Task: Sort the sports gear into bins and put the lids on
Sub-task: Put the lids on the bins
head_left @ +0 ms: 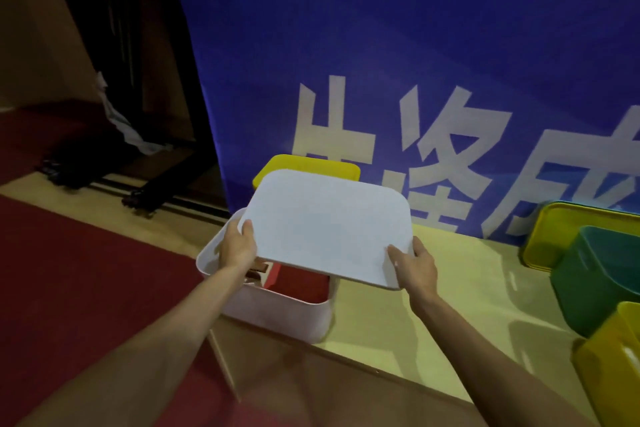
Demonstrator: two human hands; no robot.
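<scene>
Both my hands hold a white lid [325, 225] tilted above a white bin [277, 314] that stands on a low wooden platform. My left hand [238, 245] grips the lid's left edge, and my right hand [415, 265] grips its near right corner. The lid covers the far part of the bin and leaves the near part uncovered. Inside the bin I see red gear [301, 286] and a brown-handled item [258, 270]. A yellow lidded bin [304, 165] stands right behind the white one.
A blue banner [398, 62] with white characters stands upright behind the platform [433, 315]. At the right edge are a yellow lid [554, 236], a dark green bin [602, 274] and a yellow bin [613, 357]. Red carpet [86, 270] lies left; a dark wheeled stand [138, 191] is behind.
</scene>
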